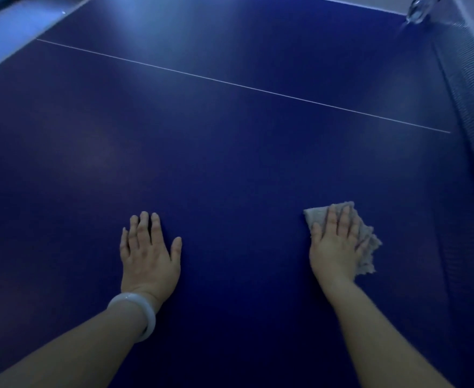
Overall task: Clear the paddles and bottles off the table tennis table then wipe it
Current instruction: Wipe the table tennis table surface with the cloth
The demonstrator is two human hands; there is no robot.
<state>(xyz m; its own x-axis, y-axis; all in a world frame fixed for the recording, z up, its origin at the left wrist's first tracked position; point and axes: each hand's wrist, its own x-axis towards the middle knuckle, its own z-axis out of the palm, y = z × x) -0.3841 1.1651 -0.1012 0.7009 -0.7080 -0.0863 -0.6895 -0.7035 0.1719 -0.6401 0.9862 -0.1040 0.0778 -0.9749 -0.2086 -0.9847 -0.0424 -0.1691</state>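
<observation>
Blue table (pixel 230 152): no paddles or bottles visible between or ahead of the hands. Left hand (pixel 149 253) flat, fingers straight, holding nothing. Right hand (pixel 338 245) pressing grey cloth (pixel 368 247) flat. Clearing apparently done; wiping underway, stretch ahead remaining.

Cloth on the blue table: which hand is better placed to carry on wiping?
The right hand: its straight fingers press flat on the cloth. The left hand rests bare on the table, apart from the cloth, seemingly bracing.
</observation>
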